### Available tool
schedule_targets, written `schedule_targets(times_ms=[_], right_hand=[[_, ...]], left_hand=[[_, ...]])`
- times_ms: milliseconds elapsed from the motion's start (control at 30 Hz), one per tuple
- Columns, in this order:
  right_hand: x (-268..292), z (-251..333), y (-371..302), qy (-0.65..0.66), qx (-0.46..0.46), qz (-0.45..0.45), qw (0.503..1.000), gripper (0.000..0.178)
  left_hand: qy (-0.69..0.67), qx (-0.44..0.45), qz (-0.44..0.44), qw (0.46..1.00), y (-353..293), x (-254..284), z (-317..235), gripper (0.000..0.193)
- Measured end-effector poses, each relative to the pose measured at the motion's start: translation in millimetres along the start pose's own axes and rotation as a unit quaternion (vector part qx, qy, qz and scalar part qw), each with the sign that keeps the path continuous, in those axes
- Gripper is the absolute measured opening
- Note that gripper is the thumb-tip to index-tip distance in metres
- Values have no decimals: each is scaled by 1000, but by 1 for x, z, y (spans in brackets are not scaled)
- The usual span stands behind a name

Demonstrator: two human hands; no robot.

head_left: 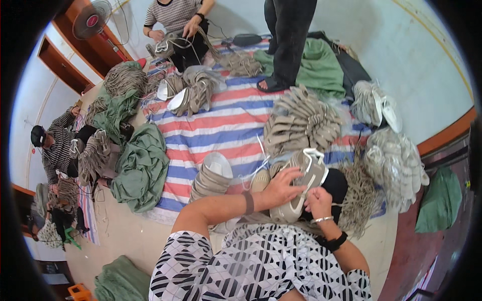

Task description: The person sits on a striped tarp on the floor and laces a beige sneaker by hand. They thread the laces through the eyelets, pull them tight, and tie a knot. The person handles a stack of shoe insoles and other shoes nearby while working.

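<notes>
A beige shoe upper [313, 175] with white trim lies in front of me, over my lap. My left hand [285, 189] rests on its near left side, with the fingers bent over the upper and against it. Close beside it, my right hand [318, 203] is closed in a pinch at the upper's right edge. What lies between those fingertips is too small to make out. Past my left hand, a white lace [262, 150] trails over the striped sheet. A nested stack of beige shoe parts [213, 175] stands to the left.
A fanned pile of beige uppers [301, 120] lies ahead on the striped sheet [211, 130]. Loose laces [359, 198] and bagged uppers [394, 165] are at right. Green cloth [140, 168] lies left. One person [175, 25] sits working with laces; another [286, 40] stands; others sit far left.
</notes>
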State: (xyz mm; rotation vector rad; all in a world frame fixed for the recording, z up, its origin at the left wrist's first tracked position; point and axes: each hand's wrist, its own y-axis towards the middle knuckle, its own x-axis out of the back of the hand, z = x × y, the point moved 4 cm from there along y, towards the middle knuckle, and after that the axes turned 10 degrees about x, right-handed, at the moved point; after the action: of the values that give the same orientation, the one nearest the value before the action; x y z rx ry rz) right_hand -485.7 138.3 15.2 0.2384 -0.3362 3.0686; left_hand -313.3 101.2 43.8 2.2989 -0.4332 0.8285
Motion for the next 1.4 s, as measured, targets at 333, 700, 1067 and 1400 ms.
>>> schedule_targets(times_ms=[333,700,1067,1400], right_hand=[[11,-4,8,-294,256,30,920,6],[12,22,3,-197,150,133,960,9],[-4,15,21,-254,196,50,946,20],[1,15,-7,-326,138,67,933,25]], left_hand=[[48,-48,-7,998,-1,3,-7,32],[65,70,60,994,8,6,-18,15],[258,12,197,946,18,-17,6,7],[156,26,250,955,42,-14,-31,5]])
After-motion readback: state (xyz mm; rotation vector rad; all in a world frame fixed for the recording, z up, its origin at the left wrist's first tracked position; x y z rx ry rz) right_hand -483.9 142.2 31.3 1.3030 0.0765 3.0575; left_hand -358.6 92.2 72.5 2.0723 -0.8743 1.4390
